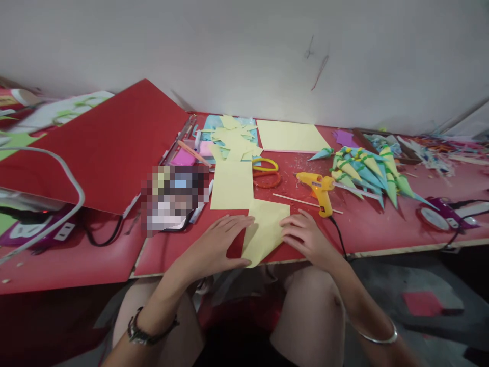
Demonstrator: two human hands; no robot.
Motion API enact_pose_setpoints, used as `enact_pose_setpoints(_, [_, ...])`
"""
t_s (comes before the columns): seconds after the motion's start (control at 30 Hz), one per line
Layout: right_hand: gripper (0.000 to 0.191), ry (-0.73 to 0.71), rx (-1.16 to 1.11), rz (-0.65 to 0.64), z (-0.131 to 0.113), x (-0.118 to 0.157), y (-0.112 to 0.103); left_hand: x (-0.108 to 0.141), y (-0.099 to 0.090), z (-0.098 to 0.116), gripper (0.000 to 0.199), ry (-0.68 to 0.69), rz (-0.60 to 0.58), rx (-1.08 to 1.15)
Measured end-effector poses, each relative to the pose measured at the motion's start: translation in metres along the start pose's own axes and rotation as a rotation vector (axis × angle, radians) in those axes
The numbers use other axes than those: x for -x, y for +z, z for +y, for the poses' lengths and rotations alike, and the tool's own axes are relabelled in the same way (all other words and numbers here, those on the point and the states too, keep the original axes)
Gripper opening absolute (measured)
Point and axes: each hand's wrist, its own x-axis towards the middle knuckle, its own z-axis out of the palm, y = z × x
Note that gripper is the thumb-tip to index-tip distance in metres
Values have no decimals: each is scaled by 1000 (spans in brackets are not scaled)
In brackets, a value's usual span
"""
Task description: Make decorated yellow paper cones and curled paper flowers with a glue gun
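Note:
A sheet of pale yellow paper (267, 229) lies at the table's front edge between my hands, its near side bending up over the edge. My left hand (221, 242) holds its left side, thumb at the near corner and fingers along the far part. On the opposite side, my right hand (311, 239) has its curled fingertips on the paper's right edge. Just beyond lies another yellow sheet (232, 186). Scissors with yellow and orange handles (267, 178) rest beside that sheet. A yellow glue gun (319, 191) with a glue stick in its back lies beyond my right hand.
Yellow and blue paper cones (367, 171) are heaped at the right. Yellow paper cutouts (233, 137) and a large yellow sheet (292, 135) lie near the wall. At left are a red board (110, 148), a blurred-out device (173, 199) and a purple power strip (38, 229). A thin stick (298, 201) lies by the glue gun.

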Motion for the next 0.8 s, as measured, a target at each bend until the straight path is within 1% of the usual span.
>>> enact_pose_setpoints(0.07, [20, 1, -8, 2, -2, -8, 1, 0, -1, -1, 78, -18, 0, 38])
enact_pose_setpoints(0.13, [22, 5, 4, 6, -5, -15, 2, -2, -2, -1, 83, -40, 17, 79])
enact_pose_setpoints(0.23, [21, 40, 61, 20, -9, -25, 7, -6, 0, 0, 81, -66, 82, 110])
enact_pose_setpoints(0.33, [19, 87, 121, 33, -11, -31, 12, -10, 6, 1, 78, -69, 151, 80])
enact_pose_setpoints(0.4, [18, 120, 150, 32, -11, -33, 15, -10, 9, 0, 81, -68, 175, 64])
enact_pose_setpoints(0.53, [16, 152, 218, 29, -11, -35, 18, -9, 13, 0, 86, -79, 198, 39])
enact_pose_setpoints(0.8, [18, 200, 286, 24, -19, -39, 20, -8, 14, 0, 80, -52, 202, -38])
